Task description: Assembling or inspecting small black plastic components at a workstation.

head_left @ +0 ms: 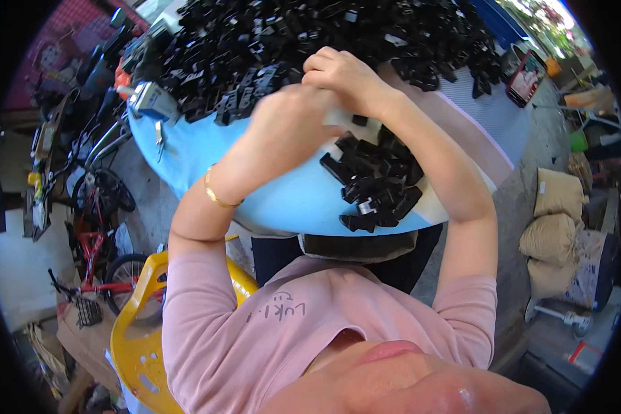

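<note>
Over the far part of the table, in front of a large heap of small black plastic parts (255, 34), my two hands meet. My right hand (345, 77) has its fingers curled closed; whatever they may hold is hidden. Motion smears my left hand (288, 123), which overlaps the right one, so its grip does not show. A gold bracelet (216, 190) circles my left wrist. Under my right forearm lies a smaller pile of black plastic parts (376, 181), near the table's front edge. The table (283, 190) has a light blue cover.
At the table's left stand a small blue-and-white box (154, 101) and a little metal tool (159, 136). A phone (527, 79) showing a lit screen is at the far right. Beside me are a yellow plastic chair (132, 345), a red bicycle (93, 252) and tan sacks (549, 238).
</note>
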### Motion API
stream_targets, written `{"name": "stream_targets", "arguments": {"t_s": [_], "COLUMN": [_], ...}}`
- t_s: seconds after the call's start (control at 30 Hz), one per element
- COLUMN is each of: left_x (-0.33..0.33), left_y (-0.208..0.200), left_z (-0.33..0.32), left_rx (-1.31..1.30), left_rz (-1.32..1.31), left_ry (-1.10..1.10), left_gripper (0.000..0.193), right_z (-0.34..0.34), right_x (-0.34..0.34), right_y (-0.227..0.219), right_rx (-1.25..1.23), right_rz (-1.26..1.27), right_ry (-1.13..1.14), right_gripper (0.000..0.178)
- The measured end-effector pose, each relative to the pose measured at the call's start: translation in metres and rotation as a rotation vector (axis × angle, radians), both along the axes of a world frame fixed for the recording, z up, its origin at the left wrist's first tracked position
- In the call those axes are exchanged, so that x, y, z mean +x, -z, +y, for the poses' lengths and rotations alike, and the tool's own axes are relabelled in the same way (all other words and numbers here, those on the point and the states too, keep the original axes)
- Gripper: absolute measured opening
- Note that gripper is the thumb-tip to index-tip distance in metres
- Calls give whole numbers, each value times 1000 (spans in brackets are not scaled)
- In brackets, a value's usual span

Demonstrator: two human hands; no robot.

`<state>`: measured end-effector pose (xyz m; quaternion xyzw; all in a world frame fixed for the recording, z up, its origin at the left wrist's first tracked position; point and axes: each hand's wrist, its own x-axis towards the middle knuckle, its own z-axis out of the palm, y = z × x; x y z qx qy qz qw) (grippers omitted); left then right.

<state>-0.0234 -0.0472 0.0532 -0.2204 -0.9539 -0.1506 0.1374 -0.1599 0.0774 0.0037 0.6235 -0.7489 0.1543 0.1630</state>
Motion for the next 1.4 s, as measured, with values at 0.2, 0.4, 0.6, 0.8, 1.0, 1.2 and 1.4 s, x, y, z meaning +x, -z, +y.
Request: {"name": "stream_targets", "arguments": {"t_s": [0.2,0.4,0.6,0.8,1.0,1.2,1.4], "left_x": [-19,-23,-45,-55,-57,-58,-54], "left_y": [14,16,17,29,39,38,37], "left_z": [-21,-16,-5,-6,-11,-10,-7], "left_rx": [-301,-169,827,1553,1611,1538,1377], "left_rz": [-289,-132,-431,-889,-921,-964,-868], "left_ry": [-203,34,17,16,57,68,5], "left_gripper": [20,16,32,30,19,16,18], "right_z": [30,65,65,67,61,62,60], "right_x": [6,29,36,39,37,42,53], "right_y": [-16,-24,-24,-15,-18,-20,-24], "right_rx": [-194,-337,-548,-540,-537,-486,-425], "right_rz": [-233,-845,-1194,-799,-254,-17,150], "right_ry": [134,218,143,117,-8,-29,-51], "right_gripper": [25,27,27,27,31,32,32]}}
